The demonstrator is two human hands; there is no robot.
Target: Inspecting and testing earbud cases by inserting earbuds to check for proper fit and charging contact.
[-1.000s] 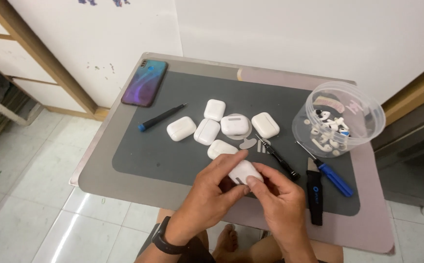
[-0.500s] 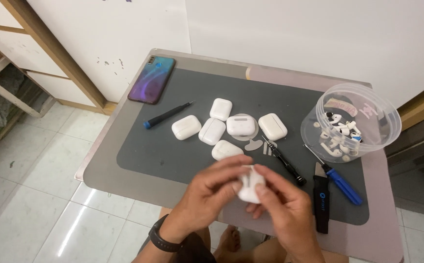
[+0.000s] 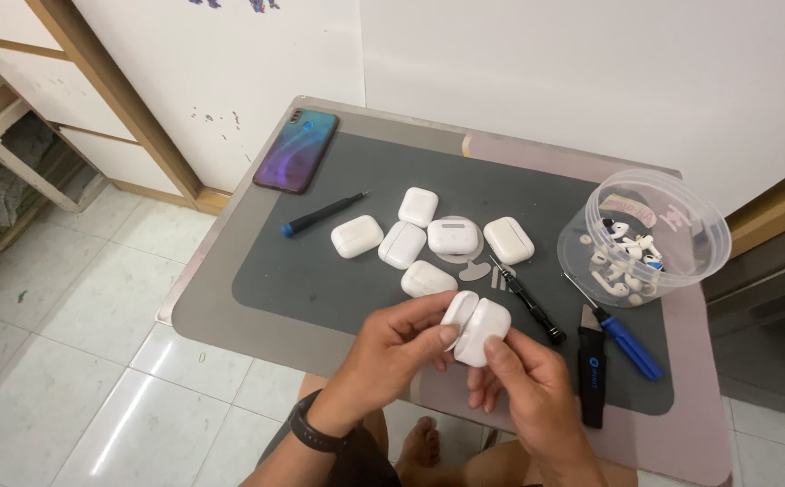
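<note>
1. Plastic, by its look: the white earbud case (image 3: 475,326) is a small, smooth, glossy shell with rounded corners, and I judge it light, stiff and rather slippery, so a pinch across its flat faces should hold better than one on the curved edges.
2. Its lid seems swung open at the hinge; that joint is probably the weakest spot, so hold is best taken on the body and the lid separately, without twisting one against the other.
3. The case is held in the air above the near edge of the tabletop (image 3: 230,317), just in front of the dark grey mat (image 3: 338,280).
4. The left hand (image 3: 390,350) has its grip closed on the left part of the case, thumb and fingertips pinching it; a dark band sits on that wrist.
5. The right hand (image 3: 523,383) closes its grip on the right part, thumb on top and fingers curled beneath.
6. On the mat lie six more white cases (image 3: 428,236) in a loose cluster, a blue-tipped screwdriver (image 3: 323,215), a black screwdriver (image 3: 527,302), a blue-handled screwdriver (image 3: 616,329) and a black pry tool (image 3: 592,379).
7. A clear round tub (image 3: 645,239) of small white earbud parts stands at the right, and a phone (image 3: 297,151) lies at the far left corner.
</note>
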